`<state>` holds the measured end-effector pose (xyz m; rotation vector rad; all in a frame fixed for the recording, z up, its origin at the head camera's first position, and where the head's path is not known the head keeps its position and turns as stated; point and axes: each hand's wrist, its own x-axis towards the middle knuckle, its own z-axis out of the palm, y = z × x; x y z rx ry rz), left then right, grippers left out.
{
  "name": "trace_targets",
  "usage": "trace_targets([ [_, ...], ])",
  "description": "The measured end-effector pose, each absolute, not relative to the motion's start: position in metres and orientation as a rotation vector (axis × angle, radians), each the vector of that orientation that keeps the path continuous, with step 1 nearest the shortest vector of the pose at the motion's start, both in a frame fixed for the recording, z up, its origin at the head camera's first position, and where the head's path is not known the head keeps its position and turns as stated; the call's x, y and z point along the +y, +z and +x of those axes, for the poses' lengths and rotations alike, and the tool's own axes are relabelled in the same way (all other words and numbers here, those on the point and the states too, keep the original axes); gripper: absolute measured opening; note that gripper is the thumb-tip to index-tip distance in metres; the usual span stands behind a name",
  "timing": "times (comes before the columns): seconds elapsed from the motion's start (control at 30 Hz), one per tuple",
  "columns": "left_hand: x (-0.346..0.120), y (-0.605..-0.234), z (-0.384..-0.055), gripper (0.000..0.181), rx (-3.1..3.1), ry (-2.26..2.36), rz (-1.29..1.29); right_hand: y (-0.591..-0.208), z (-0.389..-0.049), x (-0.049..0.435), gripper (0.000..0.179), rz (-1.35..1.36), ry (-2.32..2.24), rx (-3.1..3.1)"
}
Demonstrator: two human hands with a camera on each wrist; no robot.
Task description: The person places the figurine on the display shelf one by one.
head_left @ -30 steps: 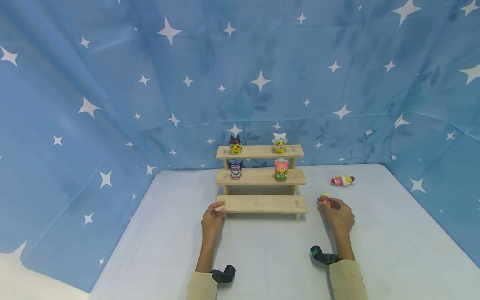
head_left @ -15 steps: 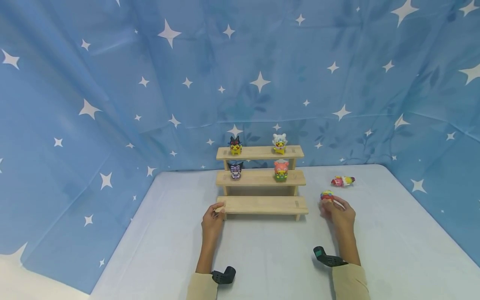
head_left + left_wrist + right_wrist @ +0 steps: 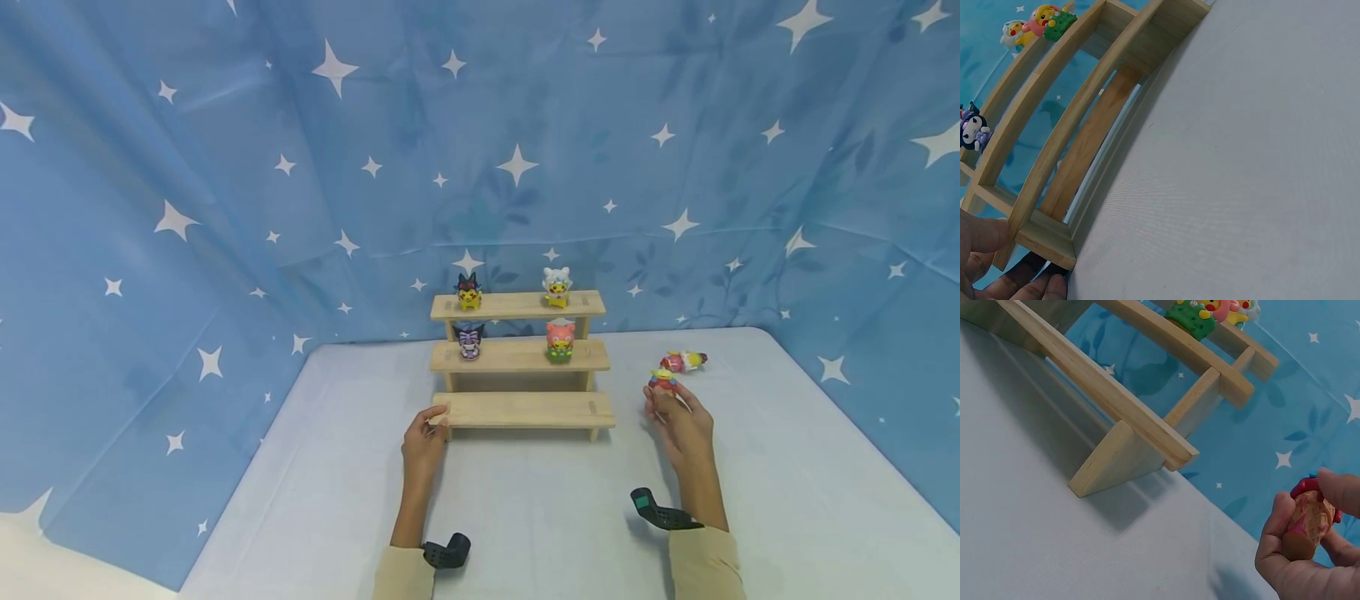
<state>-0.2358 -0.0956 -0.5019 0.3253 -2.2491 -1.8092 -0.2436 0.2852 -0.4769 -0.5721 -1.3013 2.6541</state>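
Note:
My left hand (image 3: 424, 440) grips the left end of the lowest step of a three-tier wooden display stand (image 3: 522, 409); in the left wrist view the thumb lies on the front and the fingers curl behind the end. To the right of the stand, my right hand (image 3: 684, 421) pinches a small toy figurine (image 3: 663, 381) with a red, blue and yellow top. In the right wrist view this figurine (image 3: 1310, 520) shows a brown, waffle-textured lower part between thumb and fingers, raised over the table. A second red, white and yellow figurine (image 3: 683, 361) lies on its side just beyond.
On the top tier stand a black-eared yellow figurine (image 3: 469, 292) and a white-hooded one (image 3: 557, 287). The middle tier bears a purple-black figurine (image 3: 469, 342) and a pink-green one (image 3: 560, 342). A blue star-patterned curtain (image 3: 480, 167) hangs behind the white table (image 3: 525, 517).
My right hand has moved slightly right and away from me with the figurine, turning it upward in the fingers. The left hand stays at the stand's end.

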Motion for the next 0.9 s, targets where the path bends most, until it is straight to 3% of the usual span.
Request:
trace_targets([
  [0.3,-0.095,-0.501,-0.235,0.023,-2.257,-1.791,0.339,-0.476,-0.24,0.277,0.083,-0.536,2.428,-1.6],
  [0.67,-0.095,-0.5,-0.235,0.023,-2.242,-1.799,0.332,-0.475,-0.24,0.272,0.068,-0.462,2.306,-1.805],
  [0.9,-0.095,-0.501,-0.236,0.023,-2.246,-1.807,0.348,-0.472,-0.234,0.269,0.081,-0.307,2.234,-2.104],
])
